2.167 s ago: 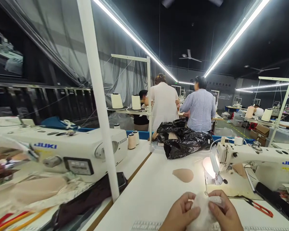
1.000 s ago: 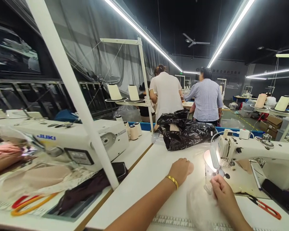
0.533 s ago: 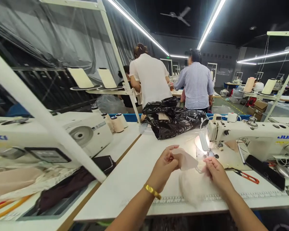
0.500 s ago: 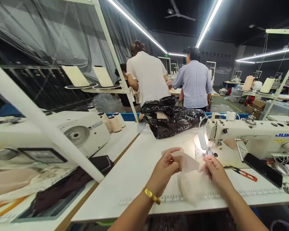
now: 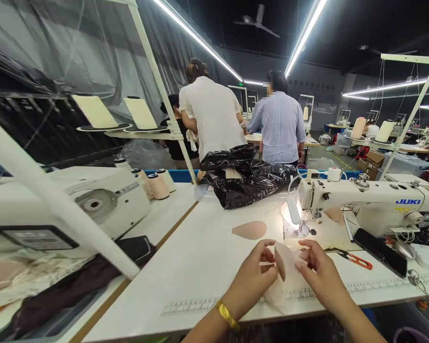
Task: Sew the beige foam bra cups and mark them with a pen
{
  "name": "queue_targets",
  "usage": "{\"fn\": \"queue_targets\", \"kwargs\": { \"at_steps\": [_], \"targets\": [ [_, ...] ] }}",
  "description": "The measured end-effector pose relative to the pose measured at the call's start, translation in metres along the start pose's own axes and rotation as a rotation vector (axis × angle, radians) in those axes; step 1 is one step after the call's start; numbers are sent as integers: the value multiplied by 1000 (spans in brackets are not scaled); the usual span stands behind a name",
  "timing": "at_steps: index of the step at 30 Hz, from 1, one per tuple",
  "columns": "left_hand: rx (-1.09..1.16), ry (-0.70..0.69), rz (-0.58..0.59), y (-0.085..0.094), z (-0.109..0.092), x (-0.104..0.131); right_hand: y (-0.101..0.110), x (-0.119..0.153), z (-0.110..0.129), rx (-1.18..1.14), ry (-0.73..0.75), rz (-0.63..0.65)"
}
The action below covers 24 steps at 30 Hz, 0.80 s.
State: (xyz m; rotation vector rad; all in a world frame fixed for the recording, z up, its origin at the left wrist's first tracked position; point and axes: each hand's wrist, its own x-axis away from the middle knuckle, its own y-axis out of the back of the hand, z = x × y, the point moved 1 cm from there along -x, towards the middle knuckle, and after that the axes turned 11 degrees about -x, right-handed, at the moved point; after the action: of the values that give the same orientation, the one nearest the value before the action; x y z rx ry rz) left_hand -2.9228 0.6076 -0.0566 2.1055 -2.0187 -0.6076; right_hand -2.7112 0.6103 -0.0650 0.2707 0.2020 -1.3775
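Observation:
Between my hands is a thin pale beige fabric piece [image 5: 292, 252], with a darker curved edge turned up on its left and a sheer lower part hanging toward the table's front edge. My left hand [image 5: 255, 271], with a gold bracelet at the wrist, has its thumb and fingertips at that curved edge. My right hand [image 5: 318, 267] pinches the fabric from the other side, other fingers bent. A flat beige teardrop-shaped piece [image 5: 252, 230] lies on the table beyond my left hand. Just beyond the hands is the lit needle area of the white sewing machine [image 5: 372, 197].
A black plastic bag [image 5: 246, 183] lies at the table's back. Orange-handled thread snips [image 5: 355, 259] and a black phone [image 5: 381, 251] are at the right. A printed ruler [image 5: 189, 306] runs along the front edge. Two co-workers [image 5: 212, 112] stand beyond, backs turned.
The teardrop-shaped piece now lies flat on the table. Both hands have come lower and nearer, and the fabric between them is turned and bunched differently. The view has shifted slightly right.

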Motion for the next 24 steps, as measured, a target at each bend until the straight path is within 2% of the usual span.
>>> {"fn": "queue_targets", "kwargs": {
  "at_steps": [3,5,7,10,12,14,16,19,21,23,24],
  "targets": [
    [-140,-194,15,25,-12,-3,-5,4,4,212,180,31],
    [-234,-354,128,37,-29,-1,-9,5,2,305,347,122],
    [-321,-482,294,42,-46,0,-13,5,-1,374,521,221],
    [-431,-518,473,40,-56,-2,-11,2,-3,468,698,253],
    [-508,-454,497,39,-52,-8,-6,-1,0,539,732,235],
    [-549,-417,440,39,-44,-15,-2,-6,5,602,760,223],
    [-571,-477,331,41,-38,-23,-2,-13,10,638,800,165],
    [-726,-748,75,41,-30,-33,-9,-27,8,634,880,-7],
    [-894,-938,-83,37,-22,-37,-14,-38,-2,654,924,-71],
    [-1042,-1021,-121,30,-10,-40,-16,-49,-17,724,946,-44],
    [-1093,-1028,-76,25,-4,-41,-15,-53,-25,763,945,1]
  ]
}}
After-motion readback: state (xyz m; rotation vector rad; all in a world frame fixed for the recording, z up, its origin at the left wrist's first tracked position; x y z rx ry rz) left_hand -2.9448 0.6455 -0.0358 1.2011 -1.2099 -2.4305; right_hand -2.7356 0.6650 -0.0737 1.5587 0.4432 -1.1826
